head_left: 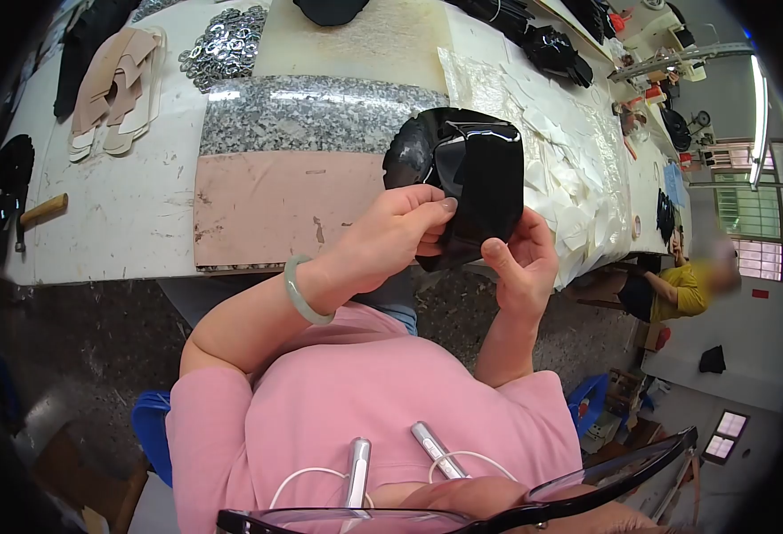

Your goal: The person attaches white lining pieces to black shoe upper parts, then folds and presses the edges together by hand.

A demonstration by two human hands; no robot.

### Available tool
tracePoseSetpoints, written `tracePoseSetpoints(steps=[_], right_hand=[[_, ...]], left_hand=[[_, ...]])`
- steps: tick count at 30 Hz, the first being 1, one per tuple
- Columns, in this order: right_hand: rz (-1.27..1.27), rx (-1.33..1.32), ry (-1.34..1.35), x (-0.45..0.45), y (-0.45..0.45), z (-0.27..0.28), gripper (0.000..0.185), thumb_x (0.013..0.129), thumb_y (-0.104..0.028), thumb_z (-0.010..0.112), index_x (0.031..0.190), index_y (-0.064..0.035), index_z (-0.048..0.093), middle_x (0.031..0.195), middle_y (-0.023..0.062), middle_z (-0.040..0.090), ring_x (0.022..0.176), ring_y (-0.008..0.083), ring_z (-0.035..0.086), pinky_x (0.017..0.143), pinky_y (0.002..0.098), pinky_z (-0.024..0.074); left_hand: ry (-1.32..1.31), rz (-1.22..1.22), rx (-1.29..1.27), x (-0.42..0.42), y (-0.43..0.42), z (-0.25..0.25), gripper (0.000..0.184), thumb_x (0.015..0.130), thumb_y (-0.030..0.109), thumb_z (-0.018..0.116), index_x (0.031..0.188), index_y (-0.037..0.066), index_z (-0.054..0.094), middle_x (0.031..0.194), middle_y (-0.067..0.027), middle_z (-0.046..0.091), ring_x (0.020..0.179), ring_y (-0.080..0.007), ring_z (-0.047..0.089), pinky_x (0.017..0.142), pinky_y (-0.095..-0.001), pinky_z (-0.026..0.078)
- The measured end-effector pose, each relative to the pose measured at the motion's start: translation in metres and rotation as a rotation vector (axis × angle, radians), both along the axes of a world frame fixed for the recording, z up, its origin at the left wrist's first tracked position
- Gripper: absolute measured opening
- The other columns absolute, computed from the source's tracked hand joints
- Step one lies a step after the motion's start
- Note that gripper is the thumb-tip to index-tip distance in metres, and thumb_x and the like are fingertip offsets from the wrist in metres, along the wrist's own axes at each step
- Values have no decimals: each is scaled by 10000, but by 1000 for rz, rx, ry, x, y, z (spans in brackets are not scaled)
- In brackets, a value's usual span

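Observation:
A glossy black shoe-upper-like piece point(491, 169) is held up over the front edge of the table. Its surface is shiny, and one side has a scalloped dark edge. My left hand point(400, 222), with a pale green bangle on its wrist, pinches the piece at its near left side. At the lower right corner, my right hand point(527, 267) has its thumb raised in front and its fingers curled at the edge of the piece. Part of the right fingers is hidden. Beneath lie a pinkish-tan board point(293, 209) and a grey speckled stone slab point(320, 114).
White cut pieces point(569, 178) lie in a spread on the right. Metal rings or buckles point(224, 44), beige cut pieces point(117, 93) and a wooden-handled hammer point(44, 211) are on the left. Black shiny pieces point(556, 55) lie at the back. A person in yellow point(683, 289) sits farther right.

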State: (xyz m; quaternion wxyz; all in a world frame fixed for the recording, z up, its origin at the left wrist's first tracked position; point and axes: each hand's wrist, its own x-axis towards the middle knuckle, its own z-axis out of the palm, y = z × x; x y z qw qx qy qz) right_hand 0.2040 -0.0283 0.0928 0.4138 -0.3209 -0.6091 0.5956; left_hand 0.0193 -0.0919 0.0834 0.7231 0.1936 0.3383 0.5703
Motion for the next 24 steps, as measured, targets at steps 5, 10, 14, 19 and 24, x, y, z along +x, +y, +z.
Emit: tracePoseSetpoints(steps=[5, 10, 14, 19, 24], right_hand=[[-5, 0, 9, -2, 0, 0, 552, 754, 19, 764, 1222, 80, 479, 1127, 128, 585, 1042, 178, 571, 853, 297, 512], [-1, 2, 2, -2, -2, -1, 545, 756, 15, 764, 1218, 81, 483, 1128, 128, 585, 1045, 179, 571, 853, 298, 510], [4, -3, 18, -4, -4, -1, 531, 756, 17, 761, 1209, 78, 490, 1120, 126, 587, 1046, 177, 572, 849, 296, 513], [16, -26, 33, -7, -9, 3, 513, 759, 30, 751, 1202, 73, 498, 1114, 127, 588, 1039, 170, 576, 830, 284, 525], [46, -31, 27, -7, -16, 1, 529, 744, 13, 767, 1203, 67, 508, 1125, 135, 586, 1053, 179, 570, 865, 294, 502]], left_hand=[[-37, -14, 67, -2, -2, -7, 184, 984, 221, 498, 1002, 60, 586, 766, 53, 519, 677, -25, 485, 689, -225, 486], [-54, 7, 78, -2, -6, -5, 175, 982, 222, 506, 1002, 67, 584, 738, 70, 474, 650, -19, 450, 669, -207, 478], [-31, 13, 86, -2, -9, -7, 179, 971, 212, 526, 1027, 50, 577, 854, 30, 570, 738, -35, 525, 684, -196, 441], [-21, 11, 223, -2, -17, -5, 317, 895, 29, 612, 1185, -45, 508, 1064, -111, 660, 981, -125, 629, 852, -244, 505], [38, 26, 237, -1, -25, -14, 366, 871, -17, 633, 1202, -59, 484, 1055, -117, 668, 969, -99, 615, 829, -223, 505]])
